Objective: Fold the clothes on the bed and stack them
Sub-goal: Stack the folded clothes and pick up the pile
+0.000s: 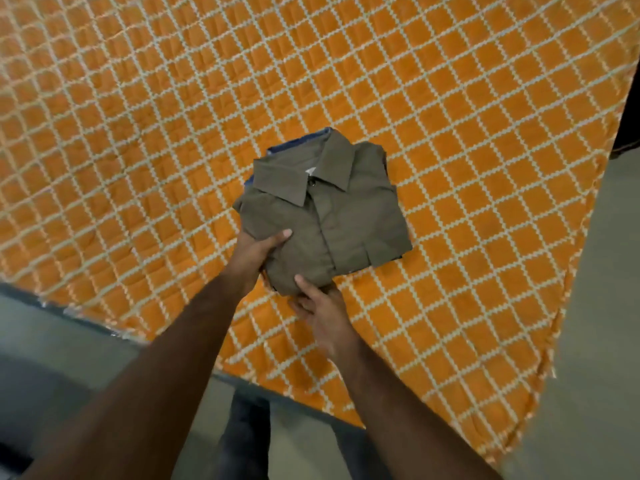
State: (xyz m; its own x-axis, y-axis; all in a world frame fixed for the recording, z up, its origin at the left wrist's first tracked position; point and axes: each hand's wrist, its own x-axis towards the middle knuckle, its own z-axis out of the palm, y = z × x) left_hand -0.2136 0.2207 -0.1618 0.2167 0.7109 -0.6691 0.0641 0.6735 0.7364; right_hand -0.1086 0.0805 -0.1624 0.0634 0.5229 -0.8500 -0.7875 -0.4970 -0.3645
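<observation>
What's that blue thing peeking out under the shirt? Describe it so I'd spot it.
Start at the orange checked bedspread, then find the folded olive-brown shirt that both hands grip near its middle. The blue garment lies beneath it, only a thin edge showing beyond the collar; it is the one blue sliver there.

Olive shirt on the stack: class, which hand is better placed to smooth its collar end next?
Probably the left hand: it grips the olive shirt along its side, nearer the collar. The right hand pinches the bottom hem, farther off.

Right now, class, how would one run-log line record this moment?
stage: stacking | left hand: grips folded olive-brown collared shirt | right hand: grips its near edge | beneath: blue garment | surface: orange checked quilt
</observation>
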